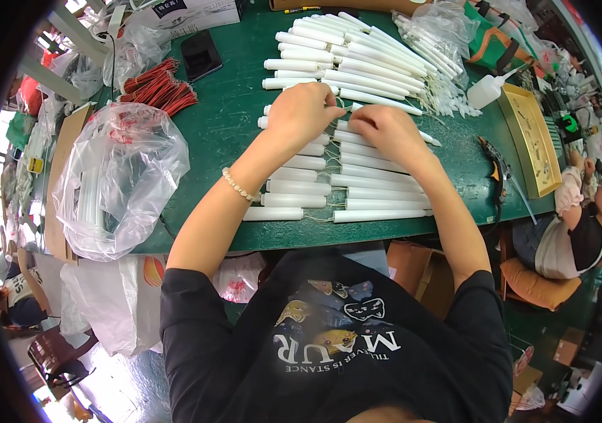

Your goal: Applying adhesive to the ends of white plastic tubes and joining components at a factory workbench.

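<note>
Both my hands are close together over rows of white tubes on the green table. My left hand (302,111) is closed, thumb and fingertips pinched near the gap between the tubes. My right hand (387,134) is also pinched, just right of it. Whatever thin piece sits between the fingertips is too small to make out. Short white tubes (297,187) lie in a column on the left, with thin pale wires running across to longer white tubes (384,193) on the right. Beyond my hands, a pile of similar white tubes (357,60) spreads out.
Left on the table are a clear plastic bag (121,176) of white tubes, red wire bundles (160,88) and a black phone (201,55). At right are a white squeeze bottle (487,90), a black-and-orange tool (496,173) and a yellow tray (532,141). A co-worker (582,225) sits at far right.
</note>
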`<state>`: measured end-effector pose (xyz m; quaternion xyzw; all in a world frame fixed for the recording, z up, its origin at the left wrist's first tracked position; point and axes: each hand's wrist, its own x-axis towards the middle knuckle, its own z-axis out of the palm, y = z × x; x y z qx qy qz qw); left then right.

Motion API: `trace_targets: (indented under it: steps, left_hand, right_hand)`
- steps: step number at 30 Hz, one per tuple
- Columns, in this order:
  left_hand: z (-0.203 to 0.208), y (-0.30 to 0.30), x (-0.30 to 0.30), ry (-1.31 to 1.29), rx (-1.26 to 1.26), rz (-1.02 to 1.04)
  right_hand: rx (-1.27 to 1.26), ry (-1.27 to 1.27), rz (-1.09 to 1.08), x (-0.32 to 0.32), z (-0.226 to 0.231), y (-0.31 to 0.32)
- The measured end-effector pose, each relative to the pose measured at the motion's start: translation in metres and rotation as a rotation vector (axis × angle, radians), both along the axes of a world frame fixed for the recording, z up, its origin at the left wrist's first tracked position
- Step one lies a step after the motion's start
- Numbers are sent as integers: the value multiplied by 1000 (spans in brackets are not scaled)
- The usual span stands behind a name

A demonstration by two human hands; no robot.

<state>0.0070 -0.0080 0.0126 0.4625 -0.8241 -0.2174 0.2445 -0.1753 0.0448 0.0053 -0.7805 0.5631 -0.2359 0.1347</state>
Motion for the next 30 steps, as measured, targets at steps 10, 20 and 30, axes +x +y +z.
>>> trace_targets:
  steps: [10, 20, 30]
  left_hand:
    - [-10, -5, -12, -115, -57, -2]
    - [-17, -13, -14, 10, 166, 14]
    - [-2, -15, -4, 429, 939, 15]
  right_hand:
    - [-140, 233, -127, -12, -6, -7]
    - [-221, 145, -69, -6, -10, -6]
    - [-259, 125, -45, -6, -15, -6]
